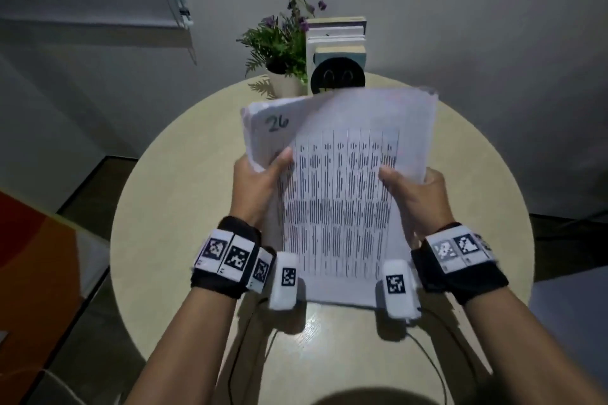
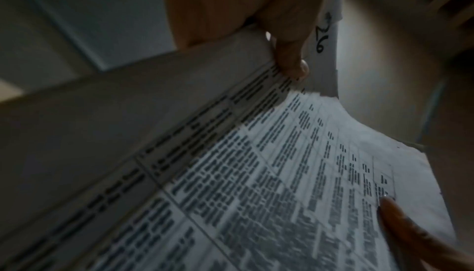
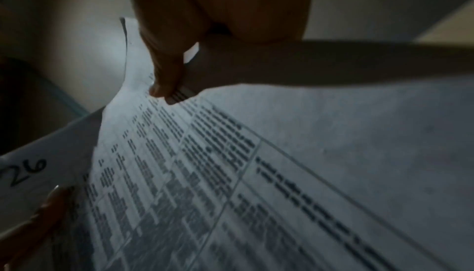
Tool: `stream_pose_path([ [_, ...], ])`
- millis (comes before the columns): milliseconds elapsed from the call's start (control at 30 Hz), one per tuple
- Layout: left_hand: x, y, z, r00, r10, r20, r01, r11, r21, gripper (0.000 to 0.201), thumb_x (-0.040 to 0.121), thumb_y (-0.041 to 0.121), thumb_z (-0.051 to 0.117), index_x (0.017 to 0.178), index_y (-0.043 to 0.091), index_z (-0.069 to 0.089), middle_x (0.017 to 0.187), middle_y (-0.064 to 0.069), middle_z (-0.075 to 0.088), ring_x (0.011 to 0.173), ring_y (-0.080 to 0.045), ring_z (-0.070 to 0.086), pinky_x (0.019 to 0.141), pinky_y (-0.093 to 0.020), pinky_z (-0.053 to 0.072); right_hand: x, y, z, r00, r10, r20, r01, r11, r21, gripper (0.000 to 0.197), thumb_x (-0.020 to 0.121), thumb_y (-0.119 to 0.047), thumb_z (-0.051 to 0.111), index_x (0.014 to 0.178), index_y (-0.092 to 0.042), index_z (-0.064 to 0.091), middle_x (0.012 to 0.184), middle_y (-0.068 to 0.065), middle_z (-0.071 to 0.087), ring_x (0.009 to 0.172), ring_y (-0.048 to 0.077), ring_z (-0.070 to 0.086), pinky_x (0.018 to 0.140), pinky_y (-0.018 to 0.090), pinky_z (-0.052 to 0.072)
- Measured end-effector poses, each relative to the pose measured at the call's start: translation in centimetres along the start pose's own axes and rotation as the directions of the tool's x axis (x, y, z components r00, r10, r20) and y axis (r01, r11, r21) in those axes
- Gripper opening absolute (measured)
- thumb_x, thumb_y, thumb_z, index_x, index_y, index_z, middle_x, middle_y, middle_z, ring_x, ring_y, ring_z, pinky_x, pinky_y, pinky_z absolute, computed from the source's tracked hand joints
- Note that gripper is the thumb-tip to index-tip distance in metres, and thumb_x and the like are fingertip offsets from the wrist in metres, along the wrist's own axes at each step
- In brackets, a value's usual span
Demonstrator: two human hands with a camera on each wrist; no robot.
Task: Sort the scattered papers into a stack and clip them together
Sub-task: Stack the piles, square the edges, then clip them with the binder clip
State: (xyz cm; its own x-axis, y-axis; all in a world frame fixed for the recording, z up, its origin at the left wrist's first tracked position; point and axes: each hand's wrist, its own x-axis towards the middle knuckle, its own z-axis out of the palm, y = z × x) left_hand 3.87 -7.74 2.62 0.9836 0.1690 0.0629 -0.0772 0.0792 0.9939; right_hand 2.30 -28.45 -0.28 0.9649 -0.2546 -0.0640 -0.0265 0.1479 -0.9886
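Note:
A stack of white papers [image 1: 342, 194] printed with tables is held upright above the round table [image 1: 171, 207], its lower edge near the tabletop. The top sheet lies skewed over a sheet marked "26" [image 1: 277, 123]. My left hand [image 1: 260, 174] grips the stack's left edge, thumb on the front. My right hand [image 1: 414, 191] grips the right edge the same way. In the left wrist view my left thumb [image 2: 290, 60] presses the papers [image 2: 256, 194] beside the "26". In the right wrist view my right thumb [image 3: 166, 80] pinches the printed sheet [image 3: 231, 174]. No clip is in view.
A potted plant with purple flowers [image 1: 283, 46] stands at the table's far edge beside a pile of books [image 1: 337, 39] with a black round smiley object [image 1: 339, 76] in front. Cables [image 1: 427, 358] trail over the near tabletop. Dark floor surrounds the table.

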Motion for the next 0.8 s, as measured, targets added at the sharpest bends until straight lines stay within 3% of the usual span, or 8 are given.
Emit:
stream_pose_path([
  [67,0.7,2.9,0.4,0.987,0.161,0.018,-0.16,0.986,-0.043,0.012,0.076,0.012,0.07,0.081,0.017,0.061,0.071,0.01,0.07,0.064,0.003,0.064,0.06,-0.019,0.054,0.2,-3.1,0.6,0.981,-0.182,-0.06,0.185,0.981,0.054,0.023,0.08,0.001,0.065,0.063,-0.012,0.054,0.045,-0.015,0.061,0.05,-0.005,0.058,0.054,0.012,0.048],
  [167,1.4,5.5,0.5,0.952,0.301,0.062,-0.295,0.952,-0.085,0.022,0.065,0.023,0.078,0.079,0.022,0.062,0.072,0.014,0.071,0.072,-0.004,0.065,0.065,-0.026,0.056,0.1,-5.9,0.6,0.943,-0.328,-0.054,0.331,0.942,0.057,0.016,0.072,-0.01,0.073,0.068,-0.021,0.062,0.058,-0.021,0.068,0.063,-0.006,0.064,0.065,0.012,0.052],
  [333,0.4,4.4,-0.7,0.95,0.301,0.087,-0.289,0.949,-0.127,0.047,0.054,0.041,0.078,0.09,0.018,0.057,0.074,0.02,0.071,0.072,0.007,0.064,0.064,-0.011,0.051,-1.2,-4.4,-0.5,0.945,-0.313,0.094,0.306,0.948,0.086,0.034,0.061,-0.006,0.078,0.086,-0.025,0.065,0.075,-0.02,0.072,0.075,-0.005,0.067,0.066,0.012,0.052],
  [433,0.3,3.9,-0.4,0.971,0.235,0.051,-0.221,0.955,-0.197,0.058,0.051,0.04,0.079,0.096,0.011,0.057,0.079,0.014,0.074,0.077,0.001,0.068,0.067,-0.015,0.053,-1.4,-4.0,0.4,0.953,-0.281,0.109,0.273,0.958,0.082,0.039,0.069,0.013,0.068,0.069,-0.025,0.075,0.065,-0.017,0.072,0.065,-0.003,0.066,0.059,0.014,0.053],
  [600,0.6,5.7,-0.6,0.942,0.329,0.064,-0.31,0.928,-0.209,0.028,0.056,0.04,0.075,0.082,0.03,0.073,0.078,0.016,0.074,0.077,0.002,0.068,0.068,-0.018,0.054,-1.1,-6.0,0.8,0.918,-0.392,0.057,0.379,0.912,0.159,0.039,0.072,0.013,0.065,0.063,-0.023,0.075,0.062,-0.015,0.071,0.061,-0.003,0.064,0.058,0.015,0.052],
  [667,0.4,5.4,-0.9,0.933,0.348,0.088,-0.319,0.916,-0.244,0.04,0.054,0.047,0.078,0.087,0.027,0.07,0.082,0.014,0.073,0.078,0.002,0.067,0.07,-0.018,0.054,-1.3,-6.0,0.5,0.919,-0.393,0.046,0.379,0.908,0.177,0.035,0.068,0.011,0.07,0.065,-0.023,0.075,0.063,-0.016,0.071,0.063,-0.003,0.064,0.059,0.014,0.052],
  [733,0.3,3.9,-1.1,0.96,0.27,0.072,-0.247,0.941,-0.229,0.063,0.046,0.053,0.083,0.096,0.022,0.059,0.088,0.009,0.071,0.08,0.002,0.067,0.07,-0.017,0.054,-1.6,-4.7,0.6,0.941,-0.333,0.056,0.324,0.937,0.127,0.035,0.061,0.008,0.071,0.064,-0.027,0.076,0.062,-0.018,0.07,0.062,-0.005,0.064,0.06,0.013,0.051],
  [800,0.2,1.3,-1.0,0.982,0.162,0.098,-0.15,0.982,-0.116,0.065,0.042,0.051,0.086,0.094,0.024,0.058,0.086,0.013,0.073,0.079,0.004,0.067,0.068,-0.017,0.054,-1.8,-2.4,0.6,0.975,-0.209,0.079,0.206,0.978,0.042,0.042,0.064,0.015,0.071,0.067,-0.027,0.073,0.063,-0.02,0.07,0.061,-0.01,0.063,0.058,0.008,0.05],
])
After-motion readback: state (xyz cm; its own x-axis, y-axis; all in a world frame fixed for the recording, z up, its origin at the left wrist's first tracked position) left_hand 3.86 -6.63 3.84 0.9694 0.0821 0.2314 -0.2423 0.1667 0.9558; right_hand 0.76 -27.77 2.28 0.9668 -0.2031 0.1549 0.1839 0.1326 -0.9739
